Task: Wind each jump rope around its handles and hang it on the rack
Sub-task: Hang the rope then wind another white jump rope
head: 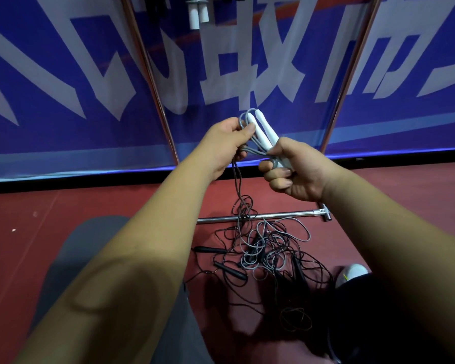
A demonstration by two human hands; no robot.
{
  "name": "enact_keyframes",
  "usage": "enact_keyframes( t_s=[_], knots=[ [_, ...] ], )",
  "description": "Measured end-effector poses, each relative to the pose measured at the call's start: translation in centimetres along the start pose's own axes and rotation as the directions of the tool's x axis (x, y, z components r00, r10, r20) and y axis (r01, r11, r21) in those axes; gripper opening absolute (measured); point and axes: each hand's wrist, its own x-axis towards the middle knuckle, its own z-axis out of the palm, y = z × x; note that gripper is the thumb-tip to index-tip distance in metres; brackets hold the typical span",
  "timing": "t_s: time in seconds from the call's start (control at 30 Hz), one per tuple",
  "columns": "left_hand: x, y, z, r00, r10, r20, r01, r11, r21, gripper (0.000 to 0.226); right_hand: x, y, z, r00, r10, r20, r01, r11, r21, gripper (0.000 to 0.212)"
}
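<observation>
So, tangled ropes [268, 256] lie on the floor [90, 203] at 6 o'clock. Dead centre, right hand [297, 179] curls round the white handles [263, 134] low down; left hand [225, 139] pinches the grey cord [243, 119] against them. Cord looks light, floppy, slippery, so grab handles. Wound rope [196, 17] hangs at 12.

Blue banner [63, 74], red floor [90, 200], white shoe [353, 271]

Location: indoor sports hall. Indicators: red court flooring [90, 200], a blue barrier banner [63, 74] (large white characters), a chrome rack [281, 214] and tangled jump ropes [268, 254] on it
</observation>
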Motion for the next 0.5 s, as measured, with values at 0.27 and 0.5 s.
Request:
enact_keyframes(
  t_s=[0.27,0.5],
  knots=[
    [-2.2,1.6,-1.4,0.963,-0.053,0.264,-0.115,0.806,0.581,0.025,0.1,-0.4,-0.6,0.979,-0.138,-0.151,0.146,0.988,0.044,0.008],
    [-2.3,1.8,-2.0,0.926,-0.105,0.362,-0.148,0.782,0.605,0.016,0.3,-0.5,-0.8,0.968,-0.143,-0.206,0.168,0.979,0.111,0.01]
  ],
)
